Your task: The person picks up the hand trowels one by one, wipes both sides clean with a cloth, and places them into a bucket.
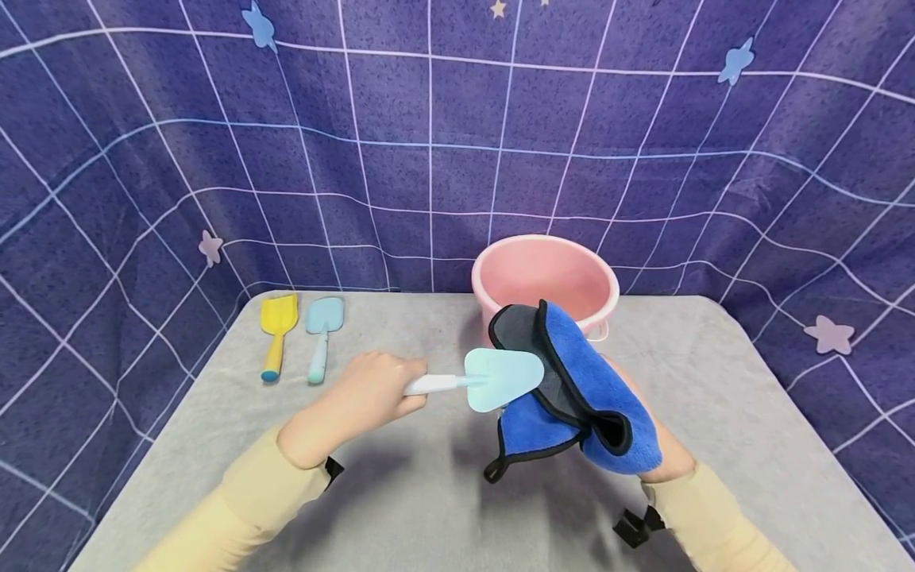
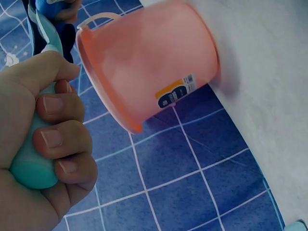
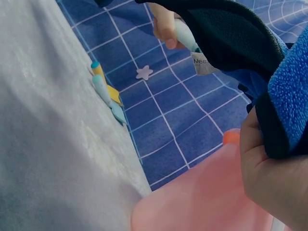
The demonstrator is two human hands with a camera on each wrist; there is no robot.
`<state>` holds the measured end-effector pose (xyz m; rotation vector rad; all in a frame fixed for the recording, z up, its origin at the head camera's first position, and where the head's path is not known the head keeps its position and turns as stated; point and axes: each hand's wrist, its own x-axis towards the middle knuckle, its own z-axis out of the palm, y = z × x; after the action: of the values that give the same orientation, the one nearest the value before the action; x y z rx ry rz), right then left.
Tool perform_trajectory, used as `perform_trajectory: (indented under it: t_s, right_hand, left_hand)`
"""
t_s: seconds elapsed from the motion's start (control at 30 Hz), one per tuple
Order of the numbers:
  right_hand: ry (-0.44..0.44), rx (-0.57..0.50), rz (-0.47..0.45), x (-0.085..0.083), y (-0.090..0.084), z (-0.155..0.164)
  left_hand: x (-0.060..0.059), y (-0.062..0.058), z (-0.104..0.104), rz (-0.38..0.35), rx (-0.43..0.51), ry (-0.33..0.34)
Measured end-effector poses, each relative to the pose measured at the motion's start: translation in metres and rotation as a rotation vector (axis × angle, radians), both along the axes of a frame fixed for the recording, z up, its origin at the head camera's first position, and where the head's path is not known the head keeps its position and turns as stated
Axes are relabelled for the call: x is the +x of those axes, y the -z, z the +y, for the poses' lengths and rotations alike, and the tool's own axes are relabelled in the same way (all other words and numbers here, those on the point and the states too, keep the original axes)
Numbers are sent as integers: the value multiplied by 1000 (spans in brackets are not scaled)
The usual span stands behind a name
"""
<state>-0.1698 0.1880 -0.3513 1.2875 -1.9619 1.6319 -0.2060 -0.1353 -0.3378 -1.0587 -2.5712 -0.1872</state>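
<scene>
A: What are the two hands doing?

B: The left hand [image 1: 360, 397] has its fingers [image 2: 60, 137] curled tight round the white and mint handle of a pale blue toy trowel [image 1: 500, 380], holding it level above the grey counter [image 1: 400, 492]. The pointed blade touches a blue cloth [image 1: 579, 397] with black edging. That cloth is draped over the right hand [image 1: 661, 457], which is almost wholly covered; in the right wrist view its fingers grip a fold of the cloth.

A: Why hold them that way?

B: As I judge it, the trowel is held by the handle's far end so the whole blade lies free against the cloth, and the cloth wraps the hand like a mitt so it can rub the blade.

A: What else is on the counter?

B: A pink bucket [image 1: 546, 282] stands upright just behind the cloth, at the counter's back edge. At the back left lie a yellow toy shovel [image 1: 277, 330] and a light blue toy spade [image 1: 322, 334], side by side, handles toward the person, well apart from the hands. A purple grid backdrop [image 1: 429, 135] with stars hangs behind.

A: Any writing?

B: The bucket carries a small orange and white sticker [image 2: 176, 90] with a barcode; its text is too small to read. A white tag [image 3: 204, 65] on the cloth shows letters like "Nee", partly hidden
</scene>
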Motion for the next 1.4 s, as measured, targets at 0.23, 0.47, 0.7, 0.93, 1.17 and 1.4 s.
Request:
perform_trajectory:
  t_s: [0.23,0.47,0.7,0.93,1.17,1.4]
  right_hand:
    - [42,-17,-227,8,1,6]
    - [75,-48,-120,6,6,6]
    - [52,-77,-154,6,6,8]
    - [94,-31,-86,9,5,8]
    - [116,-60,-175,5,7,9]
    - [110,-15,-203,0,14,15]
  left_hand:
    - [0,3,-8,-18,-21,-24]
    - [-3,6,-17,-41,-27,-56]
    - [-3,7,-28,-74,-27,-82]
    - [-4,9,-38,-68,-31,-132]
    - [-2,0,-45,-66,-31,-155]
    - [-4,-19,-47,-17,-22,-160]
